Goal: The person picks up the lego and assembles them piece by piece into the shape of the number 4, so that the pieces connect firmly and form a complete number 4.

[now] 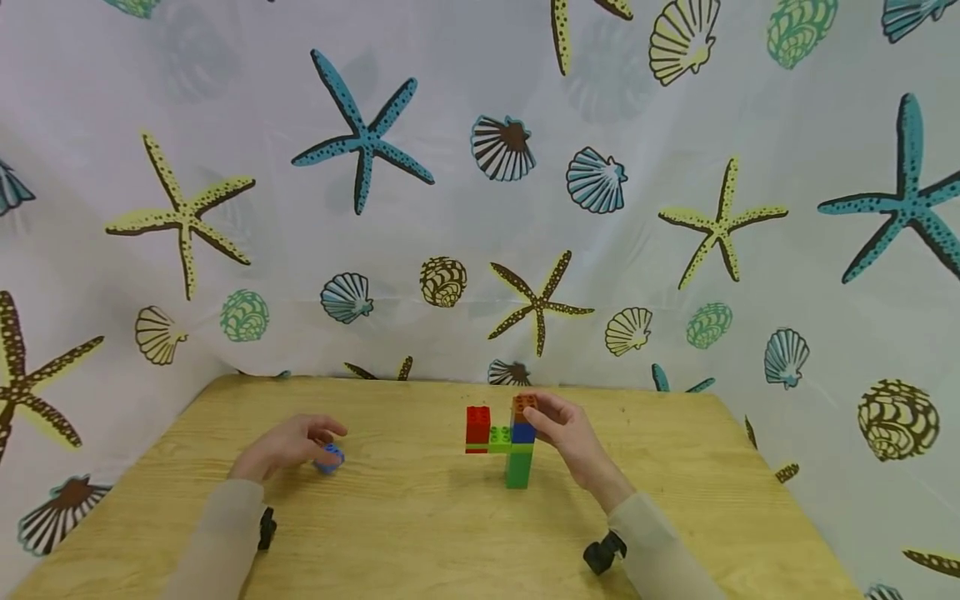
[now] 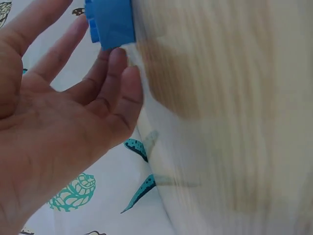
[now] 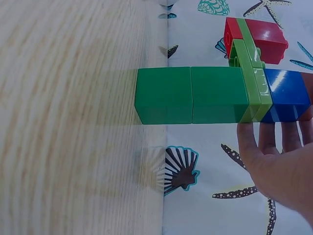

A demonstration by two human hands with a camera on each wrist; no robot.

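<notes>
A toy brick tower rises from the table in the head view. Its base is two green bricks, topped by a light green layer that juts left. A red brick stands on that layer's left end. At the right end a blue brick carries an orange-brown brick. My right hand grips the tower's top, thumb on the orange-brown brick. A loose blue brick lies on the table at left. Around it my left hand has loosely bent fingers; whether they touch it is unclear.
The wooden table runs back to a white curtain printed with starfish and shells, which also hangs along both sides. A black wrist strap piece sits by the right sleeve, another by the left.
</notes>
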